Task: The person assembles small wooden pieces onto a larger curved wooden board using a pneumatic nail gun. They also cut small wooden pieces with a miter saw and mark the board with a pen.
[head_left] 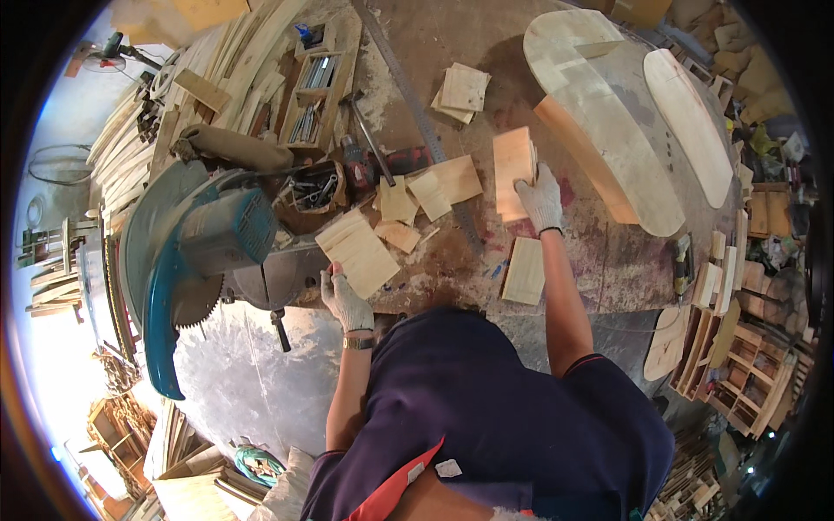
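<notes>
My left hand point(347, 302), in a pale knitted glove with bare fingertips, is closed at the lower left edge of a pale square wooden board point(358, 254); the fingers beneath are partly hidden. My right hand point(542, 201), gloved too, grips the lower end of a small stack of rectangular wooden boards point(514, 165), with its thumb on top. Just below that hand, another pale board point(525, 271) lies near the bench edge. Between the hands, several wood offcuts point(452, 181) lie loosely together. Farther back sits a small pile of square wood pieces point(464, 89).
A teal miter saw point(221, 230) with a toothed blade stands at the left. Beyond it are a hammer point(369, 139), a red drill point(358, 169), a box of wrenches point(313, 187) and a long metal ruler point(417, 113). Large curved wooden panels point(608, 122) lie at the right.
</notes>
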`<state>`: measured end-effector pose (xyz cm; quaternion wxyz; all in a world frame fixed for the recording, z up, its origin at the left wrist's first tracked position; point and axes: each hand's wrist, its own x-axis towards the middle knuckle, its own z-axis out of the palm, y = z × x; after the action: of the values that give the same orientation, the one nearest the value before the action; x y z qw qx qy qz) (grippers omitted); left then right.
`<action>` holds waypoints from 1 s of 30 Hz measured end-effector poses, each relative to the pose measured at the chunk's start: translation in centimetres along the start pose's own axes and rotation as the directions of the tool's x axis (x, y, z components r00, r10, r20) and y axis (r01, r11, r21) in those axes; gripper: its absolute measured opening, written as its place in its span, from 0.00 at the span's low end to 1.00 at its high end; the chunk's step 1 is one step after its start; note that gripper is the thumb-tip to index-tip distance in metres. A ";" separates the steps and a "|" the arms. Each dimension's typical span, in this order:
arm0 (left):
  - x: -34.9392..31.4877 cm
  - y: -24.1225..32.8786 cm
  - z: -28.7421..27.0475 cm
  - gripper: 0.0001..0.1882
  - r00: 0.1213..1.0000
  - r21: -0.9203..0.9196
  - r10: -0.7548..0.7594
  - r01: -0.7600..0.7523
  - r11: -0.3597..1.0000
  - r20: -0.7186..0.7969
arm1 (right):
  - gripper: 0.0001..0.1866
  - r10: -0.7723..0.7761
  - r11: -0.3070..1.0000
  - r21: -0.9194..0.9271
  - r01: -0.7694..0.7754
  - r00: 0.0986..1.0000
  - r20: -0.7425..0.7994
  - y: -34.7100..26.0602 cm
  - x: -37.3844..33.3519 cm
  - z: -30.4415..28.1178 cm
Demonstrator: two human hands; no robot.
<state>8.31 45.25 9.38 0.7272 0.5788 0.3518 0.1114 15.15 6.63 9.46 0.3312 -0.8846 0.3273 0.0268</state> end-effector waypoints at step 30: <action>0.4 0.7 1.0 0.16 0.999 0.054 -0.003 0.005 0.999 -0.036 | 0.24 0.147 0.789 0.563 -0.245 0.966 0.214 -4.9 19.4 7.5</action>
<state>9.43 44.89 9.92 0.7052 0.5954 0.3687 0.1106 34.54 3.02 1.30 0.6075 -0.6956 0.3824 0.0292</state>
